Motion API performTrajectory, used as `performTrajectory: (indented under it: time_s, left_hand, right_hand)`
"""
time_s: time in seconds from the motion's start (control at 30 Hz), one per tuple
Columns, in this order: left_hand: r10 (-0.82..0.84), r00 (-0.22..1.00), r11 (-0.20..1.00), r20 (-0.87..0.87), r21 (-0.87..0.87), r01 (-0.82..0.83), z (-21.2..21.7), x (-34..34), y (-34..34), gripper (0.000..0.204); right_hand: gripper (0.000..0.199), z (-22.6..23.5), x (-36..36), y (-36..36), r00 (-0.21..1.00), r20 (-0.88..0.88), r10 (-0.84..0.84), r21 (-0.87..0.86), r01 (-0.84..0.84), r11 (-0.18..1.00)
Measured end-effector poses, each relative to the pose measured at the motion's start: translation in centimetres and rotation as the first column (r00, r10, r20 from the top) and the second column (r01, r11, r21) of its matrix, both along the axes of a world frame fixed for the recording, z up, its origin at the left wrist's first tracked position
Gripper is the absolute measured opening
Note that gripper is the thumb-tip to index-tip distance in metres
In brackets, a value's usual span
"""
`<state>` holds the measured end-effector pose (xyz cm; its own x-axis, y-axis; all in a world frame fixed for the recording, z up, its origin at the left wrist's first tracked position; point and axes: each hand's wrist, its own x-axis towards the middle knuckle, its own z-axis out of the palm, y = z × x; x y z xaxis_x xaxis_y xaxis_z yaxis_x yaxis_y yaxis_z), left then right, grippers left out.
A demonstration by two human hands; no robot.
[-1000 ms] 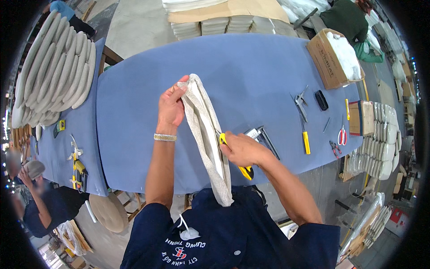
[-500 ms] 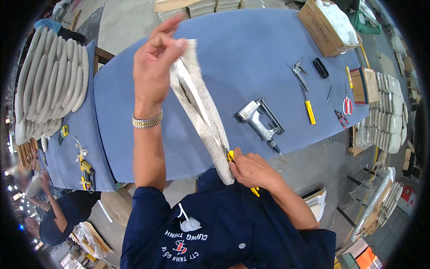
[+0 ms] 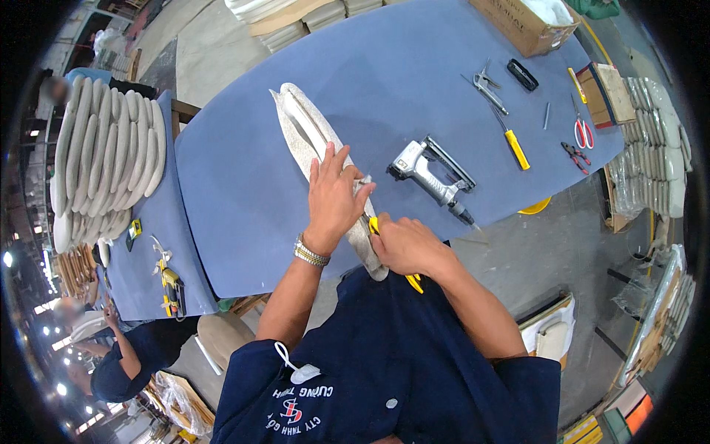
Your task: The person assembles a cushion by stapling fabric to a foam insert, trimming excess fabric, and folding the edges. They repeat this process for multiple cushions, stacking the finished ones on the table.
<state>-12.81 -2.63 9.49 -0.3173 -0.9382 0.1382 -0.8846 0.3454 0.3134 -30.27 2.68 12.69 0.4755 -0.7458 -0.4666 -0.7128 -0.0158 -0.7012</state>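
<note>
Laying open left hand over cushion, clutching yellow-handled tool in right fist (with staple gun at its one o'clock).

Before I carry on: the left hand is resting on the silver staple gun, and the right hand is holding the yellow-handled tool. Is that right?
Not quite. The head view shows the left hand spread over the padded fabric piece, apart from the silver staple gun. The right hand does hold the yellow-handled tool.
</note>
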Motion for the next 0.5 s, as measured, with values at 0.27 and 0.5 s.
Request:
performTrajectory:
  time_s: [0.27, 0.5]
  left_hand:
    - [-0.005, 0.888, 1.0, -0.46, -0.017, -0.003, 0.2, 1.6, 1.1, 0.009]
    - [0.073, 0.822, 0.917, -0.565, 0.362, 0.168, 1.4, 0.1, -0.6, 0.016]
  right_hand:
    - [0.038, -0.1, -0.7, 0.0, 0.999, 0.0, -0.035, 0.046, 0.035, 0.998]
    - [0.038, 0.8, -0.7, -0.3, 0.999, 0.032, -0.021, 0.114, 0.017, 0.993]
